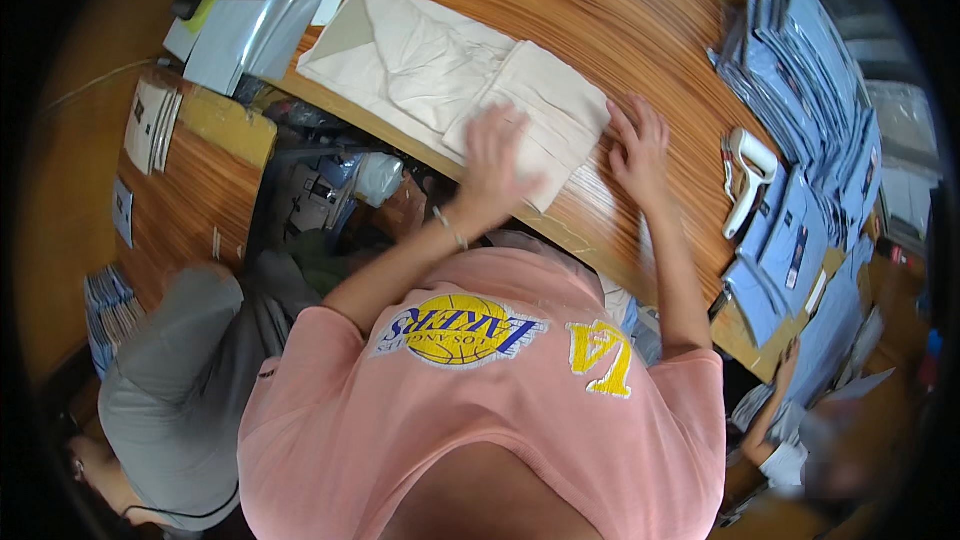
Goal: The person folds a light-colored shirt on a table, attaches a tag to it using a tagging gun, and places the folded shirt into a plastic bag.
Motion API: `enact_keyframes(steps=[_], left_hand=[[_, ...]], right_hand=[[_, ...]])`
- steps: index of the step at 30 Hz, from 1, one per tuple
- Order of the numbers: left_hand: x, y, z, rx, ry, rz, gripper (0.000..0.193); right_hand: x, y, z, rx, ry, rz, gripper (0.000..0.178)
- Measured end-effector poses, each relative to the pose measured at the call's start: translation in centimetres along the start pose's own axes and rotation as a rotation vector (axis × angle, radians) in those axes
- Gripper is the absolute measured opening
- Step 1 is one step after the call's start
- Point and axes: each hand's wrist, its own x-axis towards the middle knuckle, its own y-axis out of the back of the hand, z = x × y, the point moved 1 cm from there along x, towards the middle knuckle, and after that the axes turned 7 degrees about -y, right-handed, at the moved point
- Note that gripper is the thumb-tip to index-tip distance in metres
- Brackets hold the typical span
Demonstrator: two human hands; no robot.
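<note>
A cream piece of cloth, perhaps a garment [420, 55], lies along the near edge of the wooden table. Its right part is folded into a flat, layered panel, while the left part is rumpled. Over the near side of that panel is my left hand [497, 165], slightly blurred, with its fingers stretched out and nothing seen in them. My right hand [640, 150] rests at the panel's right end, fingers apart, the fingertips by the cloth's edge. Whether my left palm presses on the cloth or hovers just above it, I cannot tell.
On the right stand stacks of folded blue shirts [790, 80], with a white lint roller [752, 175] beside them. Clear plastic sleeves [250, 30] lie at the left. Someone in grey [180, 400] is close on my left; another person's arm [770, 405] shows at lower right.
</note>
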Motion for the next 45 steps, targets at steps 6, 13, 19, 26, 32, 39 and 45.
enact_keyframes(steps=[6, 13, 19, 26, 32, 39, 45], left_hand=[[-4.1, -3.8, 1.1, 0.078, 0.113, -0.250, 0.095], [-2.8, 1.5, 3.3, -0.188, 0.282, -0.479, 0.056], [-2.4, 9.8, 1.8, -1.140, 0.549, -0.434, 0.038], [2.2, 9.8, -11.6, -0.797, 0.697, -0.037, 0.055], [0.1, 7.7, -17.7, -0.905, 0.780, 0.010, 0.039], [-0.2, 5.7, -17.3, -0.828, 0.788, 0.209, 0.021], [1.1, 5.8, -16.6, -0.402, 0.530, 0.116, 0.020]], right_hand=[[4.1, -1.6, 0.4, -0.143, 0.535, -0.181, 0.065], [8.1, 0.7, -2.5, -0.166, 0.713, -0.486, 0.035], [9.7, 7.6, -7.2, 0.450, 0.225, -1.139, 0.050], [15.5, -2.8, -5.0, 0.781, -0.249, -0.577, 0.035], [14.0, -6.1, -4.1, 0.843, -0.592, -0.615, 0.022], [15.1, -4.7, -7.1, 0.910, -0.853, -0.714, 0.025], [16.0, -7.7, -5.4, 1.071, -0.607, -0.550, 0.016]])
